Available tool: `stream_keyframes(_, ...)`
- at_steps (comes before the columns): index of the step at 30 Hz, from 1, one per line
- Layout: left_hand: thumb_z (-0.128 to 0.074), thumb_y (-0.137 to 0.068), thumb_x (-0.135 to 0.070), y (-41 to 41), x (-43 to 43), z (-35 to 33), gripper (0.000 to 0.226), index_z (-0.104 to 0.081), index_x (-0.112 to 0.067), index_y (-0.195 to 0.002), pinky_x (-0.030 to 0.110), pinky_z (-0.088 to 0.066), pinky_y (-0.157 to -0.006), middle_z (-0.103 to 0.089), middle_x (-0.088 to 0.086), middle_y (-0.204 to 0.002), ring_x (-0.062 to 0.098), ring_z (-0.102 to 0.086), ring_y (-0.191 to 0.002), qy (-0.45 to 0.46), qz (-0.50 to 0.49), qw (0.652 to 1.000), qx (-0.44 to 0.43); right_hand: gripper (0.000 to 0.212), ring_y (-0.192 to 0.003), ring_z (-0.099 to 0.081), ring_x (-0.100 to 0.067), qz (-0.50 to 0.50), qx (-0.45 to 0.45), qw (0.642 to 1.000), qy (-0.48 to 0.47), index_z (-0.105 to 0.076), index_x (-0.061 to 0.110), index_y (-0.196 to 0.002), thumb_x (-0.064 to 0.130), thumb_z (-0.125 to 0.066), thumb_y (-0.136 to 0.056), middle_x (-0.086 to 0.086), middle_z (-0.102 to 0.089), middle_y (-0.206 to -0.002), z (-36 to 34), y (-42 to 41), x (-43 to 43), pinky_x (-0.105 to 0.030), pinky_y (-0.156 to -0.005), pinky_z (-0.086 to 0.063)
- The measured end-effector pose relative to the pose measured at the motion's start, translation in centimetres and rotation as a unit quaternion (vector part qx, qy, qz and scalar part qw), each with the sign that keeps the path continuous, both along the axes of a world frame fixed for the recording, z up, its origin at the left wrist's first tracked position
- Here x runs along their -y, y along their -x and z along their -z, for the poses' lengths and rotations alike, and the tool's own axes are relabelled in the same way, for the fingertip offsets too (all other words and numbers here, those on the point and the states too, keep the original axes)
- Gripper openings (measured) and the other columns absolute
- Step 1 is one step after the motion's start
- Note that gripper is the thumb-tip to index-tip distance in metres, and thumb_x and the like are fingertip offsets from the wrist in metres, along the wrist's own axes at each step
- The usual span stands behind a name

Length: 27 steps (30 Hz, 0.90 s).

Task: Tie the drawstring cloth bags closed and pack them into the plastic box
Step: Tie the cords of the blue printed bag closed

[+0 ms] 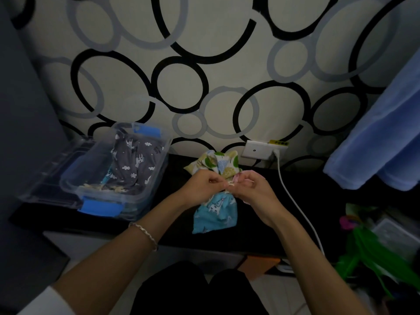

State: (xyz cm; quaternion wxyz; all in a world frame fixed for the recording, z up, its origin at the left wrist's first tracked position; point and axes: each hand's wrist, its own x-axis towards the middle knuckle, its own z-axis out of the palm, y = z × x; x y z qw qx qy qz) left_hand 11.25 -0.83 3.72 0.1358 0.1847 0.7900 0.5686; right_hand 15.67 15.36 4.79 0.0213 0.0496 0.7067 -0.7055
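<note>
We see the left hand [203, 184] and right hand [252, 186] pinching the pale drawstring [230, 183] at the neck of a blue bag [214, 215] on the black table [261, 219]. A grey bag [134, 164] lies in the plastic box [109, 194].

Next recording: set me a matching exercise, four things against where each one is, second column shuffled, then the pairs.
1. blue animal-print cloth bag
2. grey cloud-print cloth bag
3. green leaf-print cloth bag
4. white cable

A. leads to the white wall socket
B. on the black table, beyond both hands
C. inside the clear plastic box
D. its drawstring pinched by left hand and right hand

Pairs: 1-D, 2-C, 3-B, 4-A
</note>
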Motion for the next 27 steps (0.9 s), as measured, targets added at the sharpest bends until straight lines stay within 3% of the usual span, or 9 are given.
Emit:
stream_keyframes(2, -0.065, -0.089, -0.014, 0.1, 0.0, 0.2, 0.015, -0.071, -0.003, -0.081, 0.023, -0.045, -0.066, -0.065, 0.005, -0.074, 0.010, -0.056, -0.070, 0.016, -0.004, 1.000, 0.002, 0.025, -0.064, -0.061, -0.009, 0.011, -0.023, 0.996, -0.086, -0.055, 0.007, -0.084, -0.001, -0.077, -0.076, -0.008, -0.065, -0.076, 0.2, 0.0, -0.1, -0.018, -0.059, -0.050)
stream_keyframes(5, -0.063, -0.088, -0.013, 0.0, -0.2, 0.6, 0.019, -0.069, 0.004, -0.082, 0.031, -0.044, -0.069, -0.063, 0.013, -0.076, 0.017, -0.055, -0.072, 0.030, -0.002, 1.000, -0.007, 0.020, -0.062, -0.058, 0.003, 0.035, -0.097, 0.963, -0.247, -0.066, 0.014, -0.083, -0.001, -0.075, -0.074, 0.004, -0.063, -0.072, 0.3, 0.1, 0.3, -0.016, -0.062, -0.049)
stream_keyframes(9, -0.061, -0.090, -0.013, 0.0, -0.1, 0.4, 0.015, -0.066, -0.008, -0.076, 0.030, -0.045, -0.068, -0.061, 0.008, -0.072, 0.015, -0.055, -0.070, 0.047, 0.023, 0.999, -0.014, 0.017, -0.072, -0.059, 0.013, 0.009, -0.179, 0.926, -0.332, -0.077, 0.012, -0.091, 0.001, -0.068, -0.081, 0.020, -0.062, -0.074, 0.5, -0.2, 0.5, -0.006, -0.064, -0.045)
stream_keyframes(13, -0.065, -0.086, -0.009, 0.2, 0.2, 0.1, 0.015, -0.062, -0.019, -0.074, 0.026, -0.046, -0.066, -0.061, 0.001, -0.071, 0.009, -0.055, -0.066, 0.059, 0.015, 0.997, -0.039, 0.020, -0.065, -0.062, 0.005, -0.031, -0.099, 0.963, -0.249, -0.072, 0.021, -0.077, 0.005, -0.066, -0.088, 0.015, -0.067, -0.066, 0.5, -0.1, 0.4, -0.013, -0.065, -0.049)
stream_keyframes(16, -0.069, -0.083, -0.007, 0.1, 0.5, -0.1, 0.017, -0.062, -0.019, -0.073, 0.018, -0.046, -0.057, -0.061, -0.005, -0.064, -0.003, -0.054, -0.055, 0.063, 0.014, 0.995, -0.071, 0.017, -0.074, -0.064, -0.014, -0.048, 0.009, 0.995, -0.090, -0.073, 0.008, -0.080, 0.006, -0.061, -0.092, -0.007, -0.069, -0.077, 0.7, 0.0, 0.3, -0.026, -0.073, -0.055)
stream_keyframes(20, -0.073, -0.080, -0.004, 0.0, 0.6, -0.5, 0.013, -0.069, -0.016, -0.079, 0.013, -0.049, -0.057, -0.065, -0.005, -0.068, -0.007, -0.056, -0.054, 0.057, 0.016, 0.994, -0.092, 0.011, -0.076, -0.060, -0.013, -0.078, 0.125, 0.976, 0.159, -0.072, 0.003, -0.087, 0.009, -0.063, -0.084, -0.008, -0.066, -0.081, 1.0, -0.3, 0.0, -0.022, -0.072, -0.049)
stream_keyframes(22, -0.073, -0.081, -0.004, -0.2, 0.6, -0.7, 0.007, -0.074, -0.008, -0.086, 0.010, -0.050, -0.060, -0.069, -0.002, -0.075, -0.009, -0.059, -0.058, 0.048, 0.014, 0.993, -0.104, 0.013, -0.071, -0.063, -0.011, -0.076, 0.140, 0.960, 0.230, -0.070, 0.001, -0.091, 0.007, -0.060, -0.084, -0.006, -0.068, -0.078, 0.9, -0.6, 0.1, -0.020, -0.065, -0.051)
stream_keyframes(24, -0.073, -0.082, -0.006, -0.2, 0.7, -0.7, 0.012, -0.075, -0.002, -0.093, 0.012, -0.052, -0.064, -0.072, 0.001, -0.080, -0.007, -0.061, -0.063, 0.028, 0.012, 0.994, -0.102, 0.013, -0.069, -0.064, -0.012, -0.061, 0.126, 0.963, 0.230, -0.071, -0.001, -0.090, 0.002, -0.059, -0.086, -0.006, -0.069, -0.075, 1.0, -0.8, 0.4, -0.020, -0.063, -0.052)
stream_keyframes(27, -0.071, -0.084, -0.007, -0.3, 1.1, -0.4, 0.013, -0.074, 0.000, -0.095, 0.021, -0.054, -0.069, -0.072, 0.005, -0.082, 0.002, -0.063, -0.070, 0.015, 0.017, 0.997, -0.071, 0.013, -0.069, -0.060, -0.014, -0.014, 0.062, 0.991, 0.118, -0.074, 0.004, -0.078, -0.001, -0.065, -0.084, -0.005, -0.068, -0.069, 1.0, -1.0, 0.9, -0.024, -0.068, -0.049)
